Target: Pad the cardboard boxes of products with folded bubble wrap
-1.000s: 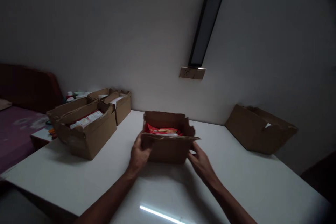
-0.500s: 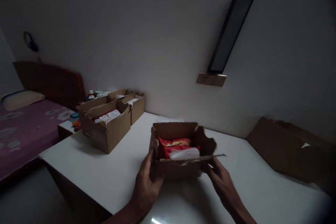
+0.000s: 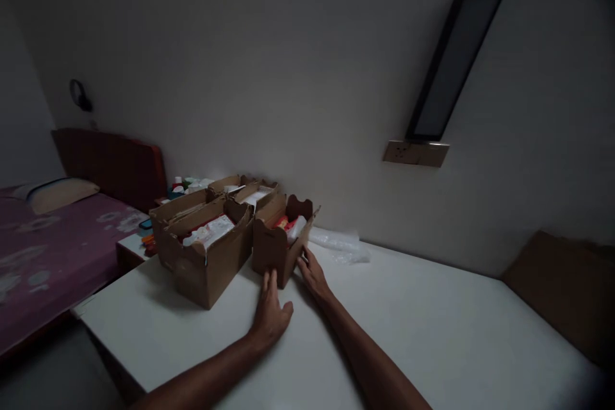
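Observation:
A small open cardboard box [image 3: 270, 247] stands on the white table, turned so its notched end faces me. Red packets [image 3: 285, 223] and a white plastic-wrapped item lie inside it. My left hand [image 3: 271, 315] has its fingers stretched up against the bottom of the near end, the thumb apart. At the lower right side of the box, my right hand [image 3: 313, 274] rests with fingers extended along the wall. Neither hand wraps around the box. Just to its left is a larger cardboard box [image 3: 229, 266] with white and red packets in it.
More open cardboard boxes [image 3: 168, 223] stand grouped at the table's [image 3: 394, 327] back left. Clear plastic wrap [image 3: 343, 245] lies by the wall, and a brown cardboard piece [image 3: 560, 295] sits at the right. A bed [image 3: 72, 250] is at the left, beyond the table's edge.
The small box has moved left from the table's middle to beside the other boxes and turned. Both hands moved with it; the left hand has loosened from its side. The clear plastic now shows.

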{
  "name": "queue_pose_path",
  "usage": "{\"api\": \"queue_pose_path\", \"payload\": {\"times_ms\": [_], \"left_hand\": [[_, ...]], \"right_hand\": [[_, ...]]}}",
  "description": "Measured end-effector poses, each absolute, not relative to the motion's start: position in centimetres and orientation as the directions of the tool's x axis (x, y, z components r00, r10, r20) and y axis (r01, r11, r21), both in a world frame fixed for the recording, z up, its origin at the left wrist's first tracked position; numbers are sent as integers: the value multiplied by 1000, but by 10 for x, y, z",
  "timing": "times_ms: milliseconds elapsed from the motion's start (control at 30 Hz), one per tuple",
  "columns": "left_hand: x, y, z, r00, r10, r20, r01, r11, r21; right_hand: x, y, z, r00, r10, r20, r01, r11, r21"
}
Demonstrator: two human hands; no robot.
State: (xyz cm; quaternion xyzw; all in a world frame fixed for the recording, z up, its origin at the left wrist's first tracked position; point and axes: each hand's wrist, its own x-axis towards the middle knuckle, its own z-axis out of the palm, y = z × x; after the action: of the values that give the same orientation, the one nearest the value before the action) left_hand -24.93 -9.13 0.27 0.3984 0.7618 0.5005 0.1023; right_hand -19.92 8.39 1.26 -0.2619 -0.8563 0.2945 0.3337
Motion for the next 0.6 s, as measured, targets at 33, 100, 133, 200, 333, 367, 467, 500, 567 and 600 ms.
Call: {"api": "queue_pose_path", "payload": {"times_ms": [33,100,133,200,333,367,467,500,567,600], "left_hand": [[-257,-81,3,-667,707,235,504,196,841],[-270,-60,3,-674,701,231,506,212,836],[-276,-50,3,-677,699,232,510,218,832],[-286,-33,3,-682,693,233,517,232,824],[-298,-13,1,-669,707,227,548,264,794],[-299,-12,0,-660,716,225,562,273,781],[-299,-13,-2,-635,739,224,609,301,734],[-298,-14,-2,-631,742,226,623,311,718],[-297,-15,-3,-631,741,228,642,334,690],[-297,-15,-3,-635,738,227,647,347,679]], "right_hand": [[-206,88,11,-647,642,411,279,701,-656],[-216,97,11,-663,633,398,334,727,-600],[-219,100,12,-668,631,394,363,738,-568],[-223,104,14,-657,642,396,434,751,-498],[-220,115,22,-580,680,449,595,730,-337],[-217,121,24,-561,685,464,629,718,-298],[-202,146,30,-495,721,485,735,645,-209],[-196,156,31,-479,734,480,764,619,-183],[-182,174,32,-476,751,458,802,584,-125],[-175,181,32,-486,751,446,810,579,-92]]}}
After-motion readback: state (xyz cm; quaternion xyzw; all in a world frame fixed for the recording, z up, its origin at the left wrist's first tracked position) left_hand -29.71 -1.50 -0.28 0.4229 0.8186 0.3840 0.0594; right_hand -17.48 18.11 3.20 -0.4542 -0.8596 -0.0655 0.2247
